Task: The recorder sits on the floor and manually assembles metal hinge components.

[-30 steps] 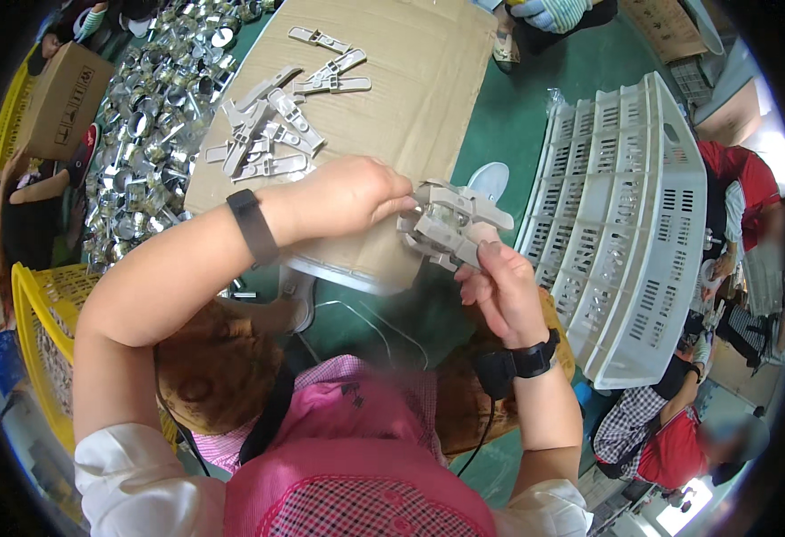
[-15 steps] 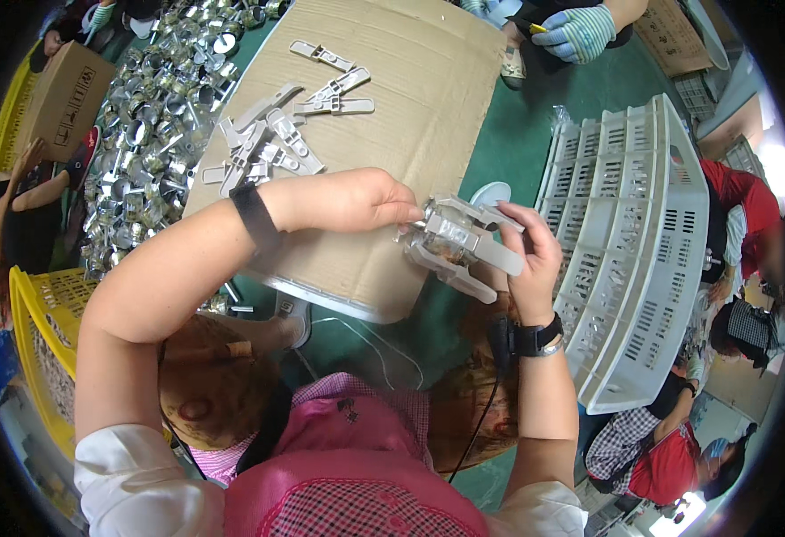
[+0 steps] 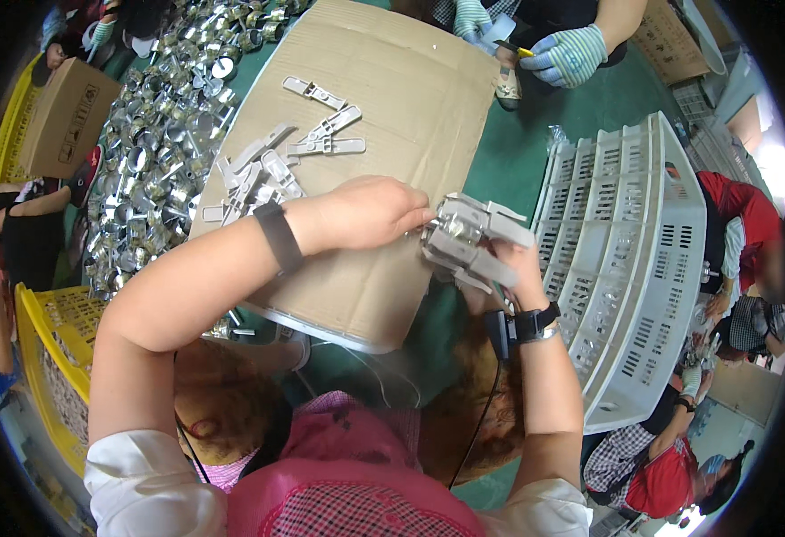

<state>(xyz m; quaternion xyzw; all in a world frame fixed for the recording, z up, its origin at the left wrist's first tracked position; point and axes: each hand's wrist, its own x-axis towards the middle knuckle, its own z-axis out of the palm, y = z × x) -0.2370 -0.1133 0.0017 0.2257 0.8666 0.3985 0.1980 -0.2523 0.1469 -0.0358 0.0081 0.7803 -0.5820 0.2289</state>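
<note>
Over the right edge of the cardboard, my right hand (image 3: 522,268) is closed round a metal fitting (image 3: 465,223) with several long grey plastic clips (image 3: 469,258) set around it. Its fingers are mostly hidden behind the clips. My left hand (image 3: 379,212) is pinched at the fitting's left end, thumb and forefinger together. What lies between those fingertips is too small to make out. Loose grey clips (image 3: 328,146) lie in a scattered heap on the cardboard sheet (image 3: 383,98), beyond my left forearm.
A pile of shiny metal fittings (image 3: 146,170) covers the floor at left, near a yellow basket (image 3: 61,309) and a carton (image 3: 70,121). White plastic crates (image 3: 620,268) stand at right. A co-worker's gloved hand (image 3: 571,58) holds a yellow-handled cutter (image 3: 515,49) at the far side.
The clip-ringed fitting has turned in my hands, and my right fingers have moved behind it. A pale round disc beside it is out of sight. The co-worker's gloved hands have come nearer together.
</note>
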